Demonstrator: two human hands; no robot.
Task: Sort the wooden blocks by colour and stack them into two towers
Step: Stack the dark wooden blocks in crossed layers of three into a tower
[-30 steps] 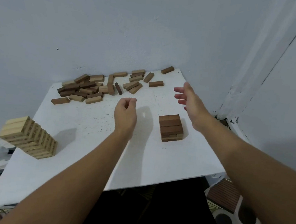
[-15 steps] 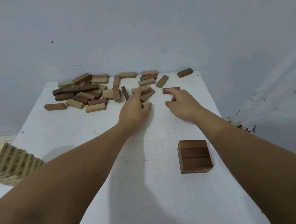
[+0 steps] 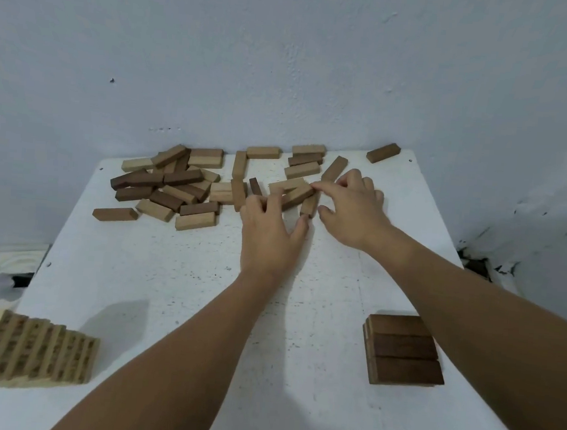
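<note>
Since the earlier frames both hands have reached forward from above the dark tower to the far cluster of loose blocks, and the view has tipped down with them, so the towers now sit low in the picture.

The left hand (image 3: 269,229) rests on the counter (image 3: 177,274) with its fingers curled into the near edge of the cluster; the grip looks partly closed against a tan block (image 3: 296,195) lying aslant just ahead of the fingertips, though whether it has truly pinched it cannot be told. The right hand (image 3: 351,208) lies just beside it, thumb and forefinger drawn together at the end of the same small group, with a short block (image 3: 309,205) standing between the two hands. That grip also looks close to shut, but what it holds is hidden by the fingers.

The step in hand appears to be picking out the next blocks from the mixed pile (image 3: 170,186), which spreads away to the left of the left grip. Much sorting is left: many light and dark blocks still lie loose along the far edge. The dark tower (image 3: 403,352) stands well behind the right grip, near the forearm; the light tower (image 3: 31,351) stands well behind and to the left of the left grip, at the counter's near corner.

The next move likely calls for lifting blocks clear without dragging neighbours, then carrying each back to the tower of its own colour.
</note>
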